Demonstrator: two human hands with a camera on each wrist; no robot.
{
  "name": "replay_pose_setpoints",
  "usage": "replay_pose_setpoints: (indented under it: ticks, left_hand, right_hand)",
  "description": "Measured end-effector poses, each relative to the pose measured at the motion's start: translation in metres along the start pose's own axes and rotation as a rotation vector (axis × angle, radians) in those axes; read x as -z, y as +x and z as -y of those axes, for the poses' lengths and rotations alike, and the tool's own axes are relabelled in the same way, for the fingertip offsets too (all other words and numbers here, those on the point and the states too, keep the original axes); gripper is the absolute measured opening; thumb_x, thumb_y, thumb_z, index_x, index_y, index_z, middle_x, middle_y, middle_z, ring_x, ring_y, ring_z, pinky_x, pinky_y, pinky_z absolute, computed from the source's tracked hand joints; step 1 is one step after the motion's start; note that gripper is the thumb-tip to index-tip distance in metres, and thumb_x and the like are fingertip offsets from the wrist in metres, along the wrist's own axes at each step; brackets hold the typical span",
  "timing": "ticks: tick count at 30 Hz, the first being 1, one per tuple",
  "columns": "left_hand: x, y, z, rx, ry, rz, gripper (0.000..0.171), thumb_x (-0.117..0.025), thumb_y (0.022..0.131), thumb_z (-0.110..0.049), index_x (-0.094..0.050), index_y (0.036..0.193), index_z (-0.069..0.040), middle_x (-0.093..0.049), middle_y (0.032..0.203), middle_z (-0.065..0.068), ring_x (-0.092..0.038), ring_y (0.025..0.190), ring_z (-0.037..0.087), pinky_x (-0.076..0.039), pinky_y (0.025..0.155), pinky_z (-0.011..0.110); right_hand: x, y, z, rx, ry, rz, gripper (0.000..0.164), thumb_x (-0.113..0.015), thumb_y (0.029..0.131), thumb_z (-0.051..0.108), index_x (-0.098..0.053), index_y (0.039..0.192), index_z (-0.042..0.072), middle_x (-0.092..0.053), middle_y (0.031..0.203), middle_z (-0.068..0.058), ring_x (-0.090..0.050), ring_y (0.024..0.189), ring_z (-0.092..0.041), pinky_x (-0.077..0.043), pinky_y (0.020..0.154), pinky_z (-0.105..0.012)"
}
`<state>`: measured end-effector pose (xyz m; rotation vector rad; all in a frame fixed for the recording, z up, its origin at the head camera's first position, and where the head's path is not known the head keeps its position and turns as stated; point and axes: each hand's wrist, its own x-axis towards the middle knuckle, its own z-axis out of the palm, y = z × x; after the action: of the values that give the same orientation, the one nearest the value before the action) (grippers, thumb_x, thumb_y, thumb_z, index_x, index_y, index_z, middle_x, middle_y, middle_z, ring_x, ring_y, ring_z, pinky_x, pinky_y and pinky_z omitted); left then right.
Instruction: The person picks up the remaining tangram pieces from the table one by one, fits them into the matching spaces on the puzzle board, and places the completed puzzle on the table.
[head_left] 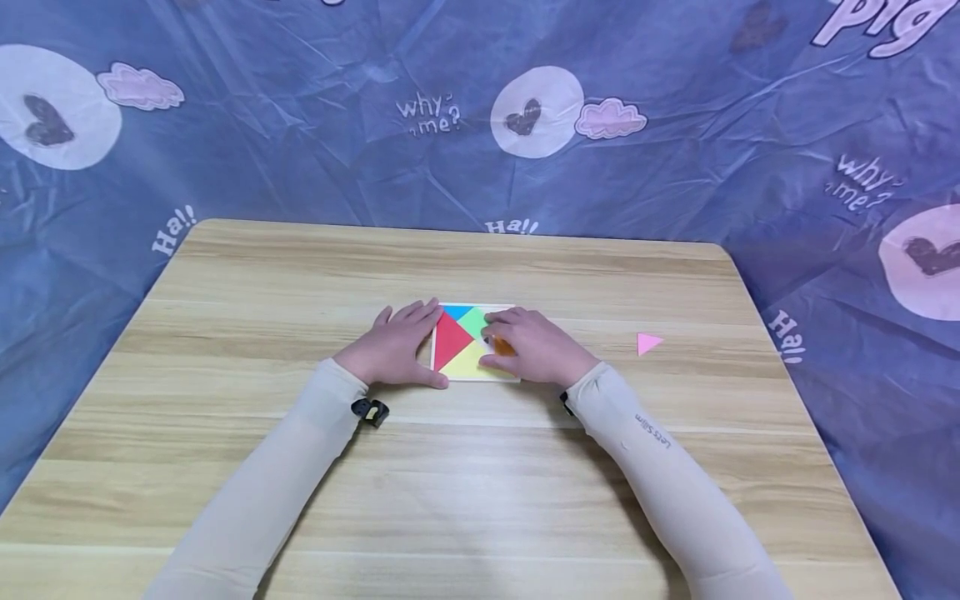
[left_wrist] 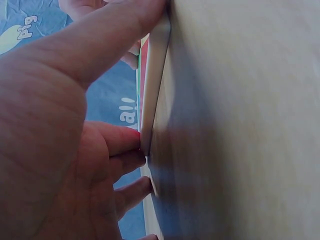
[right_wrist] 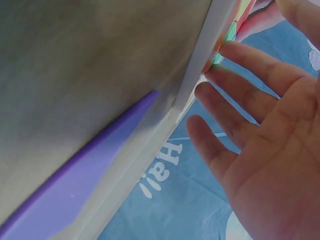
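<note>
Splayed left hand [head_left: 397, 346] presses the tray [head_left: 480, 381], relaxed right hand [head_left: 543, 346] touches the orange piece [head_left: 502, 347], pink triangle [head_left: 647, 343] lying rightward, nearer the right!

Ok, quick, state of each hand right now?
Left hand: open, touching the edge of the tray.
Right hand: open, over the orange piece.

Shows a red tile [head_left: 452, 342], a yellow tile [head_left: 463, 363], a green tile [head_left: 473, 322], a blue tile [head_left: 457, 311] and an orange tile [head_left: 504, 346], edged by a white tray [head_left: 480, 381]. Gives pink to the lone triangle [head_left: 648, 343] in the head view, purple in the right-wrist view. Runs brown grain over the tan table [head_left: 480, 467]. Puts pale beige on both sleeves [head_left: 296, 454], black on the wrist straps [head_left: 371, 412]. Spreads blue over the curtain [head_left: 315, 167], with white circles, grey hearts, pink clouds.
</note>
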<state>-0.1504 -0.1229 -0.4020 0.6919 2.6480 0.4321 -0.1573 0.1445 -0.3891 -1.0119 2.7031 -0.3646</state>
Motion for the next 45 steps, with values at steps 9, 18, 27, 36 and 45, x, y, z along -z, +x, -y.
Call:
replay_pose_setpoints:
  ticks: [9,18,27,36,45]
  left_hand:
    - [0.000,0.000,0.000,-0.002,-0.011,-0.001,0.124,-0.075,0.079,-0.072,-0.014,0.166,-0.009,-0.009,0.174,0.004,-0.010,0.160,0.030,-0.005,0.124,0.065]
    - [0.001,-0.002,-0.001,0.007,-0.012,0.007,0.124,-0.076,0.079,-0.071,-0.014,0.166,-0.008,-0.009,0.174,0.005,-0.009,0.160,0.030,-0.004,0.124,0.065]
    - [0.001,-0.004,-0.001,0.005,-0.019,-0.003,0.124,-0.077,0.079,-0.070,-0.014,0.166,-0.008,-0.010,0.174,0.005,-0.009,0.160,0.031,-0.004,0.124,0.065]
    - [0.001,-0.004,-0.001,0.004,-0.011,-0.001,0.124,-0.076,0.079,-0.071,-0.013,0.166,-0.009,-0.009,0.174,0.005,-0.009,0.160,0.030,-0.004,0.124,0.064]
    - [0.002,-0.003,-0.002,0.000,-0.010,-0.001,0.124,-0.076,0.079,-0.071,-0.014,0.166,-0.008,-0.009,0.174,0.005,-0.009,0.160,0.030,-0.004,0.124,0.064]
  right_hand:
    - [-0.004,0.002,-0.004,-0.016,0.128,-0.026,0.062,-0.073,0.096,0.042,-0.058,0.140,0.001,-0.063,0.134,-0.011,-0.057,0.124,-0.027,-0.039,0.117,-0.045]
    - [0.007,-0.006,-0.013,-0.049,0.249,-0.060,0.061,-0.071,0.099,0.031,-0.052,0.147,-0.001,-0.058,0.142,-0.015,-0.055,0.131,-0.030,-0.042,0.115,-0.047]
    - [0.036,-0.036,-0.030,-0.138,0.264,-0.235,0.050,-0.071,0.100,0.025,-0.058,0.141,-0.001,-0.061,0.139,-0.016,-0.059,0.124,-0.034,-0.047,0.107,-0.051]
    - [0.049,-0.060,-0.046,-0.253,0.254,-0.407,0.041,-0.073,0.097,0.014,-0.062,0.131,-0.006,-0.067,0.118,-0.021,-0.064,0.105,-0.035,-0.055,0.090,-0.049]
    - [0.055,-0.074,-0.055,-0.321,0.240,-0.384,0.038,-0.071,0.097,0.016,-0.064,0.128,-0.006,-0.066,0.122,-0.023,-0.064,0.107,-0.038,-0.053,0.093,-0.052]
